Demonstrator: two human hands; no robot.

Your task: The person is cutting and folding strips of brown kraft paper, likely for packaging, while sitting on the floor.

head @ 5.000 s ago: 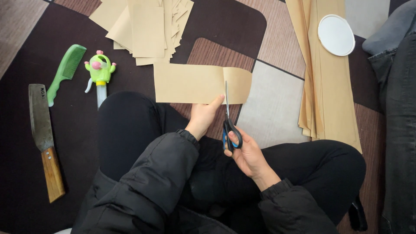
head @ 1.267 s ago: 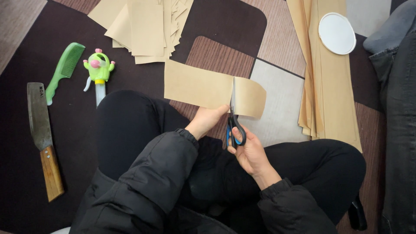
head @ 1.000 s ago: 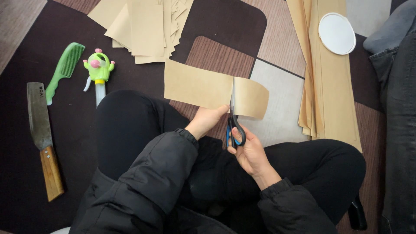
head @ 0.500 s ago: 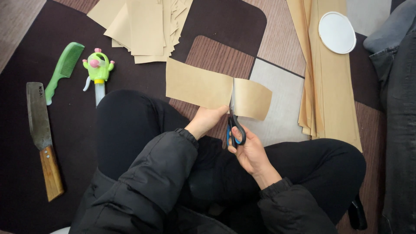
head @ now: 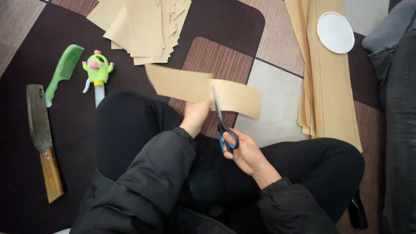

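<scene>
At frame centre the left hand point(head: 196, 116) pinches a tan sheet point(head: 203, 89) while the right hand point(head: 245, 149), fingers curled through the scissors point(head: 223, 125), cuts it above a patterned brown rug point(head: 216, 56), with one comb point(head: 63, 71), one knife point(head: 41, 138), one toy point(head: 98, 71) at left.

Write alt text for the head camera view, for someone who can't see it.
A seated person's left hand holds a tan paper strip while the right hand cuts it with blue-handled scissors. A green comb, cactus toy and wooden-handled cleaver lie on the rug.
</scene>
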